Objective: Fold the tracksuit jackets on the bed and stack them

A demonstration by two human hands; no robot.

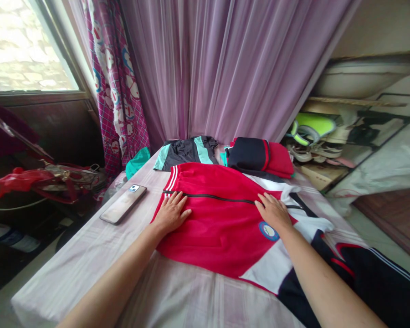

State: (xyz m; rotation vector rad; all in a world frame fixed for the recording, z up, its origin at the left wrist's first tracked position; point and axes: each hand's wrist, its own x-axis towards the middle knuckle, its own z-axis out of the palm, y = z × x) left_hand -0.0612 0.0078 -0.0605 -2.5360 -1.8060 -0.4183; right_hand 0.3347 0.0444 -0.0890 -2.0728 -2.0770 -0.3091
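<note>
A red, white and black zip-up jacket [212, 232] lies spread out on the cloth-covered table, its hem at the left and its collar side at the right. The black zipper is closed and runs sideways between my hands. My left hand [172, 212] rests flat on the red cloth near the striped hem, fingers spread. Near the chest, above the round blue badge [269, 231], my right hand [273, 210] lies flat with its fingers outstretched. The black sleeve [379, 278] with white stripes reaches to the right, partly behind my right forearm.
A phone [123, 204] lies left of the jacket. Behind it are a dark grey and mint garment [187, 152] and a folded black and red stack [249, 155]. Purple curtains [205, 68] hang at the back. A shoe rack [328, 150] stands right; bags [23, 180] sit left.
</note>
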